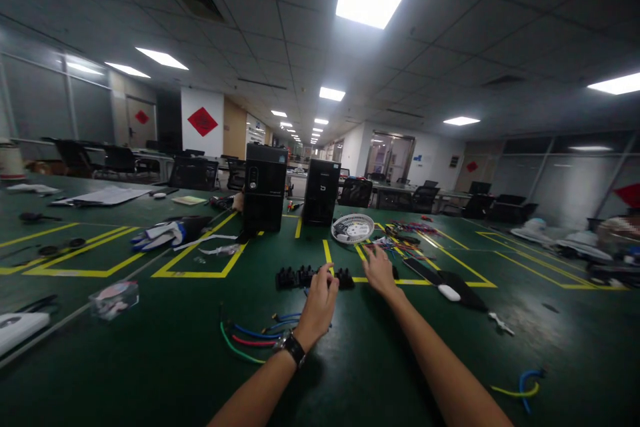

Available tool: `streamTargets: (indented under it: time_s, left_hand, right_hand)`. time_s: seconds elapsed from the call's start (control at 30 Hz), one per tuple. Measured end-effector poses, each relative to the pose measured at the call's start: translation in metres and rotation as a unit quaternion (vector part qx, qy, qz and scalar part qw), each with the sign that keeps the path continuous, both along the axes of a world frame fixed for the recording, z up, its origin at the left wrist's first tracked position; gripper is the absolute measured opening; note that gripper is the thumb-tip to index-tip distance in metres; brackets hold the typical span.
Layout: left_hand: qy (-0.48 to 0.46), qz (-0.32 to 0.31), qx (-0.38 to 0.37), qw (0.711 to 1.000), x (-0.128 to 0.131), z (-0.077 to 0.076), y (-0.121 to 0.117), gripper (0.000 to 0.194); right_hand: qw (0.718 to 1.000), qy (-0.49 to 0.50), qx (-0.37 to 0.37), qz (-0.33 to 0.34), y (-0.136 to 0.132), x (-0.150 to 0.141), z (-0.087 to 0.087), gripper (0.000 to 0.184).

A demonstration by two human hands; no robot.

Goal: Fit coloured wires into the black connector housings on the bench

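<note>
My left hand (320,300), with a black-strapped watch (294,347) on its wrist, is over a row of black blocks with raised parts (300,276). Its fingers are loosely bent and slightly apart, hiding part of the row; whether they touch it I cannot tell. Farther right, my right hand (380,270) reaches forward, fingers apart, near the rim of a round white slotted basket (353,229) and a spread of coloured wires (400,247). I see nothing in its fingers. Blue, red and green cables (253,343) lie left of my left wrist.
Two black computer-tower-like cases (265,190) (321,193) stand at the back on the green table (175,373). Gloves (165,233) and a clear plastic box (114,299) are at left. At right lie a white mouse-shaped object (449,292) and a short blue-and-yellow cable pair (525,388).
</note>
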State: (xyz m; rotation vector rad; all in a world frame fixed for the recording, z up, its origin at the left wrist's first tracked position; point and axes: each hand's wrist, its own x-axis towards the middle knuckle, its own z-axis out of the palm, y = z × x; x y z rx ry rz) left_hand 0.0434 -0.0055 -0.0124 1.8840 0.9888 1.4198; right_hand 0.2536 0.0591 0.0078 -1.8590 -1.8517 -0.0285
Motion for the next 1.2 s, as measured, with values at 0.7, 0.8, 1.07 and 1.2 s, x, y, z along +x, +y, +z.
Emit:
streamTargets:
  time_s: [0.7, 0.8, 1.07, 1.2]
  left_hand:
    - [-0.318, -0.295, -0.304, 0.848, 0.017, 0.008, -0.030, 0.047]
    - [-0.324, -0.305, -0.324, 0.835, 0.015, 0.007, -0.028, 0.047]
    - [-0.305, -0.286, -0.359, 0.834, 0.021, 0.004, -0.033, 0.043]
    - [-0.310, -0.278, -0.357, 0.836, 0.021, 0.006, -0.031, 0.040]
  right_hand:
    - [0.972, 0.113, 0.062, 0.197, -0.154, -0.058, 0.036, 0.037]
    - [0.999, -0.013, 0.022, 0.048, -0.184, 0.008, 0.040, 0.033]
    - [0.914, -0.119, -0.171, -0.347, -0.244, 0.177, 0.025, 0.030]
    - [0.915, -0.127, -0.186, -0.335, -0.222, 0.187, 0.008, 0.028]
